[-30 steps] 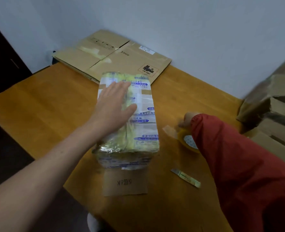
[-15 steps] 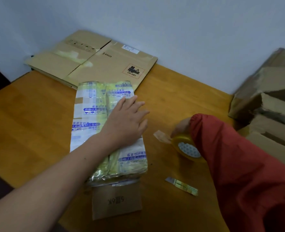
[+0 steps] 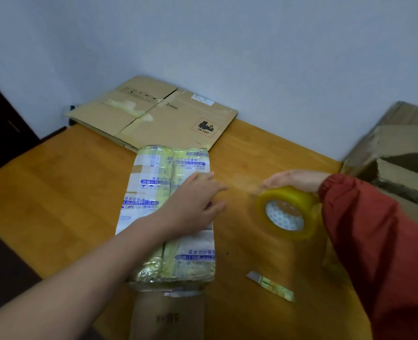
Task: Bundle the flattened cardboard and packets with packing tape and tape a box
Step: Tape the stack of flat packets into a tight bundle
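Now packets (image 3: pixel 151 173) beneath left hand (image 3: pixel 193 207); right hand (image 3: pixel 296 180) fingers grip tape roll (image 3: pixel 289 212).

Home packing corner: wooden table (image 3: pixel 63 182), bare wall (image 3: pixel 227 45), piled cardboard boxes (image 3: pixel 396 153).

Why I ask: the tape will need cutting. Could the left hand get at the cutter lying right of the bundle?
Probably yes: the left hand rests open on the bundle, and only bare table lies between it and the uncovered cutter.

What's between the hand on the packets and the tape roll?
Head view: a blurry strip, probably tape, from tape roll toward left hand, over bare table.
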